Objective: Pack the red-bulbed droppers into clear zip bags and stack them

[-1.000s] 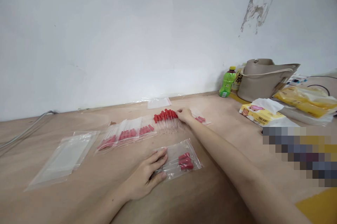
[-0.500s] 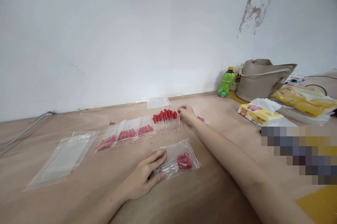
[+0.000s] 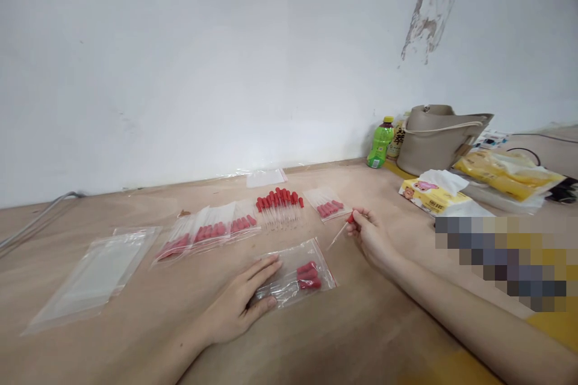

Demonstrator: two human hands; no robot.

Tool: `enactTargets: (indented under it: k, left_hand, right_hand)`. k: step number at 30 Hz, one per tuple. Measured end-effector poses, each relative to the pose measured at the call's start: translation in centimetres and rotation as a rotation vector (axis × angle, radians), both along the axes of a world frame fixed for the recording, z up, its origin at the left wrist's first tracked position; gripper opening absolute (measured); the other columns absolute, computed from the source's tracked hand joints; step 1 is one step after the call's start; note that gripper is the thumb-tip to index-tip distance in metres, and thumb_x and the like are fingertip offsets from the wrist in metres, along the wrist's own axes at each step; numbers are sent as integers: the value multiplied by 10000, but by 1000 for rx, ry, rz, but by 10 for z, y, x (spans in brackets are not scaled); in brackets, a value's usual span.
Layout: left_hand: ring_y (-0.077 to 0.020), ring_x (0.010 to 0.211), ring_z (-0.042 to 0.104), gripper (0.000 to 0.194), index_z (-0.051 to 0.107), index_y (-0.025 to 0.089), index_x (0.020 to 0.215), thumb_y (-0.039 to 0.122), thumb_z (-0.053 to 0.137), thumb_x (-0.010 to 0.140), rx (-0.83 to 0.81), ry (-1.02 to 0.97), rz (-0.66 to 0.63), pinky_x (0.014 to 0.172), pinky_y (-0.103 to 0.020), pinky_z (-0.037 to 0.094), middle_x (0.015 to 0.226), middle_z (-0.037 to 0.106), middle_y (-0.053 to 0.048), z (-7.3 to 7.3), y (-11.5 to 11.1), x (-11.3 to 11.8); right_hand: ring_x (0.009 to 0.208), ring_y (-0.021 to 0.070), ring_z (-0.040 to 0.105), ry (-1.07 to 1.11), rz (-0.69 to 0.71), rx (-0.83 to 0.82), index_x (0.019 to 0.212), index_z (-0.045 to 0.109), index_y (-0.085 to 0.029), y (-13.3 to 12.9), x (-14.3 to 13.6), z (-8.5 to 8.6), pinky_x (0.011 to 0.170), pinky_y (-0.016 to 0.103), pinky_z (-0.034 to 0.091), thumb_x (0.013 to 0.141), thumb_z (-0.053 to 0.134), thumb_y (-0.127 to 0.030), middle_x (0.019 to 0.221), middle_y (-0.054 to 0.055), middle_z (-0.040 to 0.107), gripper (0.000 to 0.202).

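Observation:
My right hand (image 3: 368,234) pinches a dropper (image 3: 350,217) by its red bulb, its thin clear tube slanting down to the left. Spread over the left end of a clear zip bag (image 3: 289,252), my left hand (image 3: 241,300) lies with fingers apart and presses it on the table. Inside that bag are several red-bulbed droppers (image 3: 309,275), their tubes partly under my fingers. Behind it lies a row of loose droppers (image 3: 280,198), bulbs toward the wall. Filled bags (image 3: 208,231) overlap to their left, and another filled bag (image 3: 332,207) rests near my right hand.
Flat clear bags (image 3: 97,270) lie at left, and another bag (image 3: 266,178) lies by the wall. At right are a tissue box (image 3: 433,192), a green bottle (image 3: 382,143), a beige bucket bag (image 3: 438,141) and yellow packs (image 3: 506,174). A grey cable (image 3: 43,213) runs along the left.
My right hand has lifted a dropper from the right end of the row and brought it right and nearer. My left hand stays on the bag. The view has shifted slightly.

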State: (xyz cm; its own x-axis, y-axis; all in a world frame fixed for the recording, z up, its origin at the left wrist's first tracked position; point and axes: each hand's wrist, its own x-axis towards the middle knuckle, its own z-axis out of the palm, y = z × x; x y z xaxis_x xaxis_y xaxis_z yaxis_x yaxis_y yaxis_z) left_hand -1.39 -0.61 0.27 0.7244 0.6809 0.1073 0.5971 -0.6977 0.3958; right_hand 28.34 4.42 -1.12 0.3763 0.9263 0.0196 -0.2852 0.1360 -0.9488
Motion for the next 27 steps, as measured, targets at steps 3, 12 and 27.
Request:
enactTargets:
  k: [3, 12, 27]
  left_hand:
    - [-220, 1245, 277, 506, 201, 296, 1338, 337, 401, 875, -5, 5, 1, 1012, -423, 266, 1392, 249, -12, 0, 0, 0]
    - [-230, 1235, 296, 512, 205, 301, 1337, 327, 413, 870, 6, -22, -1, 1005, -420, 280, 1384, 271, -10, 1, 1, 0]
    - [-227, 1237, 291, 514, 203, 301, 1338, 332, 413, 869, 2, -19, 0, 1006, -418, 279, 1386, 265, -5, 1, 0, 0]
  right_hand:
    - [501, 85, 538, 51, 114, -25, 805, 434, -219, -7, -9, -2, 486, 220, 449, 665, 584, -318, 633, -39, 538, 228]
    - [554, 96, 568, 19, 296, -91, 741, 448, -204, -16, -4, 3, 547, 247, 471, 660, 598, -329, 661, -20, 558, 212]
    - [531, 92, 564, 31, 205, -78, 732, 445, -208, -16, -7, -5, 546, 240, 465, 670, 607, -341, 615, -34, 554, 219]
